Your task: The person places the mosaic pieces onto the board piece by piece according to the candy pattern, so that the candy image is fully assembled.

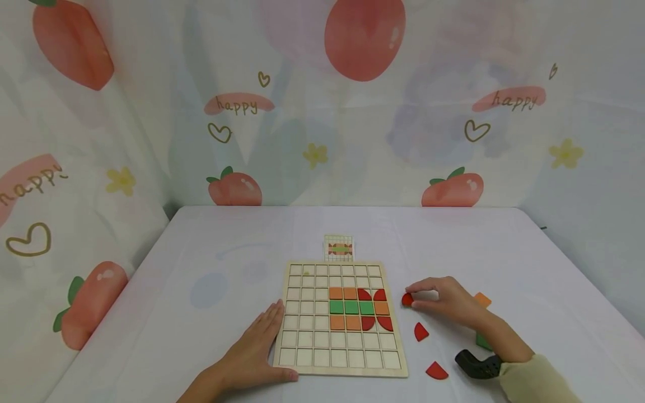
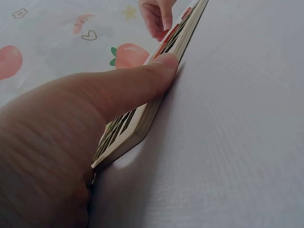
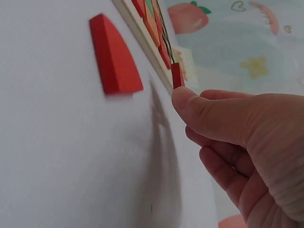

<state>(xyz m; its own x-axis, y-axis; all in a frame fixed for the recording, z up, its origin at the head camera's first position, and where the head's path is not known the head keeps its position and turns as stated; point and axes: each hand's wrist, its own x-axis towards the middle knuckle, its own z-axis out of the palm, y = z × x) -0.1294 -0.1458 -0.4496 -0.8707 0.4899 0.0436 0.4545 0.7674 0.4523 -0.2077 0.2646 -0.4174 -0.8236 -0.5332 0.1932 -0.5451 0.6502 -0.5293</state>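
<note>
My right hand (image 1: pixel 448 302) pinches a red quarter-circle block (image 1: pixel 407 300) between thumb and fingers, just right of the wooden grid board (image 1: pixel 302 355). In the right wrist view that block (image 3: pixel 177 75) shows beyond the thumb tip. My left hand (image 1: pixel 254 350) rests at the board's near left corner, fingers straight along the left side and thumb (image 2: pixel 142 83) against the front edge. On the board's right half lie orange squares (image 1: pixel 350 293), a row of green squares (image 1: pixel 351 307) and red quarter-circles (image 1: pixel 385 323).
Two loose red quarter-circles lie right of the board, one nearer (image 1: pixel 436 370) and one farther (image 1: pixel 421 332). An orange piece (image 1: pixel 482 300) and a green piece (image 1: pixel 482 341) sit partly behind the right forearm. A pattern card (image 1: pixel 340 248) lies behind the board. A black curved object (image 1: pixel 476 365) is by the right sleeve.
</note>
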